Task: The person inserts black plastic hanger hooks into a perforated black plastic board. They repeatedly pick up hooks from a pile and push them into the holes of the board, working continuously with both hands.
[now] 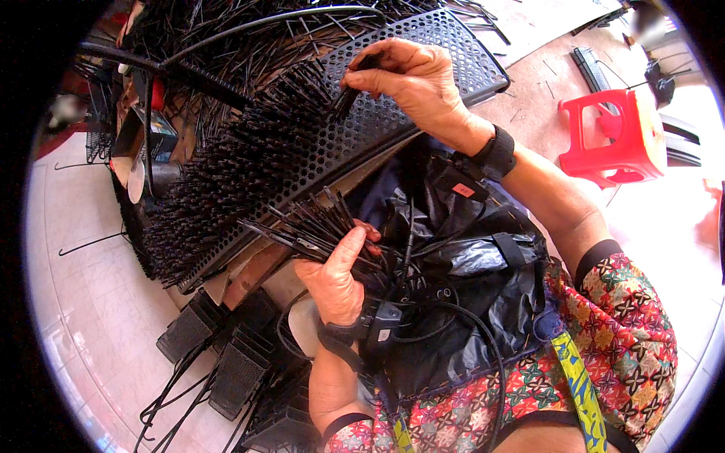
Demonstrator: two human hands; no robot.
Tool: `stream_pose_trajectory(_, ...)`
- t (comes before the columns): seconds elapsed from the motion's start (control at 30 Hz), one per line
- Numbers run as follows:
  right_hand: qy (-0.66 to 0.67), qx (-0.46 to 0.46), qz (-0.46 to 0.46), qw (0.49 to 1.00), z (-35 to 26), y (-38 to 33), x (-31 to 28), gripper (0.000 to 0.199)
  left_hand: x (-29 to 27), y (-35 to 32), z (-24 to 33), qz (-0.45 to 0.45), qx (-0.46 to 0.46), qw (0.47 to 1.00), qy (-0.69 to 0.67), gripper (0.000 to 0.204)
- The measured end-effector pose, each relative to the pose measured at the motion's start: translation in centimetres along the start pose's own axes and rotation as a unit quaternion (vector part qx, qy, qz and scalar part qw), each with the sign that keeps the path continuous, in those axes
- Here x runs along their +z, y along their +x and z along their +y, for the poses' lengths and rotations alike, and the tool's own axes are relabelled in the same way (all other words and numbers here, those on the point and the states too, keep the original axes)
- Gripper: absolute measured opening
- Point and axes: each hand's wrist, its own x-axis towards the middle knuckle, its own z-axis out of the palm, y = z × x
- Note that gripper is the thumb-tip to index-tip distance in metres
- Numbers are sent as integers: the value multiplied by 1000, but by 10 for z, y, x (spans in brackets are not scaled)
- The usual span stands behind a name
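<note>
Black rods (310, 231) fan from the curled left grip (337, 281).

Your left hand (336, 287), centre, and right hand (423, 83), upper centre: two. Perforated tray (445, 57): one. Red stool (646, 136), upper right: one. Upright black pieces (242, 158), upper left: too dense to count.

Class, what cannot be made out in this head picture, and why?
Head view:
Black piece: partly covered by the right hand.
Bundled rods: gripped parts hidden by the left hand.
Perforated tray: many holes hidden by bristle-like pieces.
Rod pile: cut off by the upper edge.
</note>
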Motion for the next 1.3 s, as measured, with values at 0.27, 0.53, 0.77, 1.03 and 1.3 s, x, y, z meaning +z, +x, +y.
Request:
stream_pose_trajectory(0.27,5,-8,-1,1000,1,1,-2,16,0,0,0,3,1,1000,-3,12)
stream_pose_trajectory(0.53,7,11,-6,1000,4,1,-4,17,0,0,1,2,-3,1000,0,12)
stream_pose_trajectory(0.77,2,10,6,1000,6,0,-6,17,0,0,1,-1,1,1000,-2,11)
stream_pose_trajectory(1.03,28,29,-19,999,2,-2,-5,16,-1,1,-1,-7,7,1000,6,11)
stream_pose_trajectory(1.3,11,-47,-112,993,-1,-5,6,16,-1,2,-3,-5,13,1000,15,12)
